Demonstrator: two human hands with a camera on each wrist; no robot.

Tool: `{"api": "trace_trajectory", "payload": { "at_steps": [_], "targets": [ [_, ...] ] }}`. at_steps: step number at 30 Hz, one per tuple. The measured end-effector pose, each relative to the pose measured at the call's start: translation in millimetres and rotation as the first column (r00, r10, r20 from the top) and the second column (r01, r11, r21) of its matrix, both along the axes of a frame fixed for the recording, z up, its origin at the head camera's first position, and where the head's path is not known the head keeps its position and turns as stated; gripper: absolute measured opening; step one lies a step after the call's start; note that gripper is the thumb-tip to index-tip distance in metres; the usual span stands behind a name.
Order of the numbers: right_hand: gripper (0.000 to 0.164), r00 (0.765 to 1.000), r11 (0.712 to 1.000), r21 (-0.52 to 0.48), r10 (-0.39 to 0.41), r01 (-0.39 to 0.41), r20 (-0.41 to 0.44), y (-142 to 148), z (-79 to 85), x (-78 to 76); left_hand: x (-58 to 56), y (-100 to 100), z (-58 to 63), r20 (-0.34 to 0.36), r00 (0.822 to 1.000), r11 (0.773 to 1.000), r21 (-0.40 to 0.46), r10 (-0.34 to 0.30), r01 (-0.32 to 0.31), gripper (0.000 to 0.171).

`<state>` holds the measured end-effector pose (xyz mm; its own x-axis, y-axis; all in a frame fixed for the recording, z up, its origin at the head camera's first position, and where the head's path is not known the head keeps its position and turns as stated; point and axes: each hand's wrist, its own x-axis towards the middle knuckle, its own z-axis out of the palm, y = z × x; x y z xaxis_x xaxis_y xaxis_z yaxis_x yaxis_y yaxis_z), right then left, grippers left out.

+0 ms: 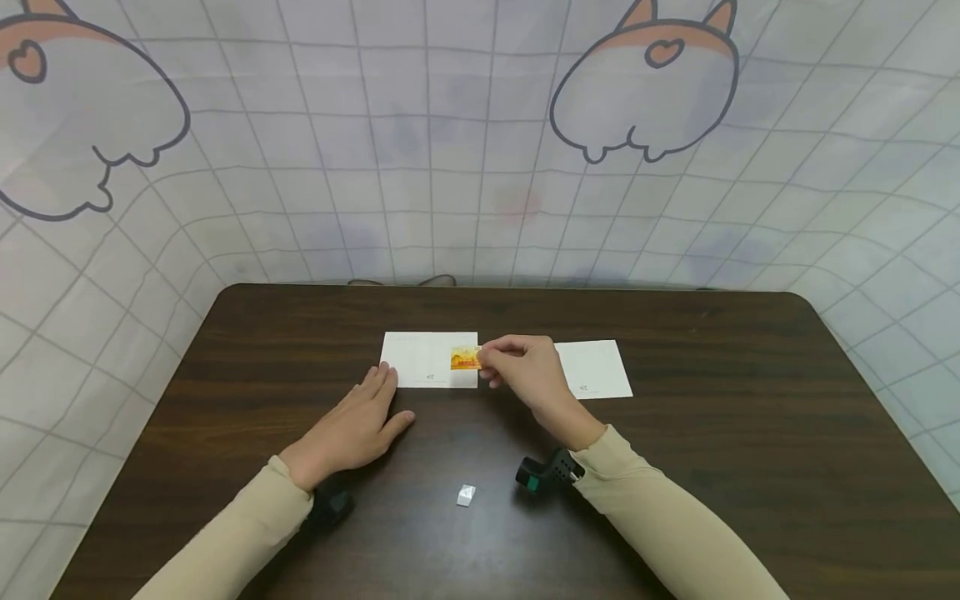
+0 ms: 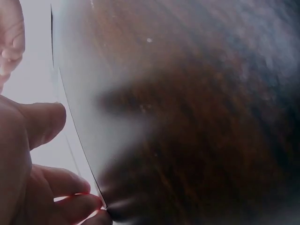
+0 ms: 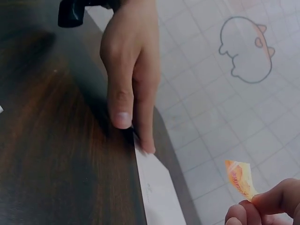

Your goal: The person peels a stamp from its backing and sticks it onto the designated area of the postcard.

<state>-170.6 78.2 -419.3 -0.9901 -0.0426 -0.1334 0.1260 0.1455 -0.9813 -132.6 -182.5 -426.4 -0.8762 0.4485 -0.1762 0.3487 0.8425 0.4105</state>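
My right hand [image 1: 528, 375] pinches a small orange-and-yellow sticker [image 1: 465, 357] between thumb and fingertips, over the right end of a white card [image 1: 420, 360]. The right wrist view shows this sticker [image 3: 240, 178] bent and raised off the surface. With its fingers straight, my left hand [image 1: 352, 429] lies at the card's lower left corner, fingertips on its edge and thumb apart on the table side. Small print shows near the card's lower edge. A second white card [image 1: 596, 369] lies to the right, partly hidden behind my right hand.
A small folded white scrap [image 1: 466, 496] lies on the dark wooden table [image 1: 712, 467], between my forearms. A black wrist camera [image 1: 549, 471] hangs beneath my right wrist. Beyond the table's far edge hangs a white gridded cloth [image 1: 450, 150] with cartoon animal prints.
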Motion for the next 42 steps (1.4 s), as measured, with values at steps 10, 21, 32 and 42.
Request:
{"api": "trace_trajectory", "payload": {
  "at_steps": [10, 21, 32, 42],
  "targets": [
    [0.017, 0.998, 0.999, 0.034, -0.018, 0.016, 0.06, -2, -7.2, -30.7, 0.1, 10, -1.9, -0.067, 0.998, 0.994, -0.112, -0.002, -0.006, 0.069],
    [0.02, 0.987, 0.996, 0.036, -0.082, 0.078, 0.14, 4, -16.0, -49.7, 3.2, 22, -3.2, -0.102, 0.995, 0.99, -0.143, 0.004, -0.019, 0.071],
    [0.021, 0.971, 0.995, 0.055, -0.096, 0.086, 0.217, 6, -15.0, -55.6, 6.6, 25, -0.3, -0.107, 0.994, 0.988, -0.152, 0.01, -0.026, 0.07],
    [0.021, 0.967, 0.991, 0.103, -0.104, 0.082, 0.234, 9, -15.4, -55.2, 7.8, 28, 0.5, -0.107, 0.994, 0.987, -0.159, 0.009, -0.026, 0.07]
  ]
}}
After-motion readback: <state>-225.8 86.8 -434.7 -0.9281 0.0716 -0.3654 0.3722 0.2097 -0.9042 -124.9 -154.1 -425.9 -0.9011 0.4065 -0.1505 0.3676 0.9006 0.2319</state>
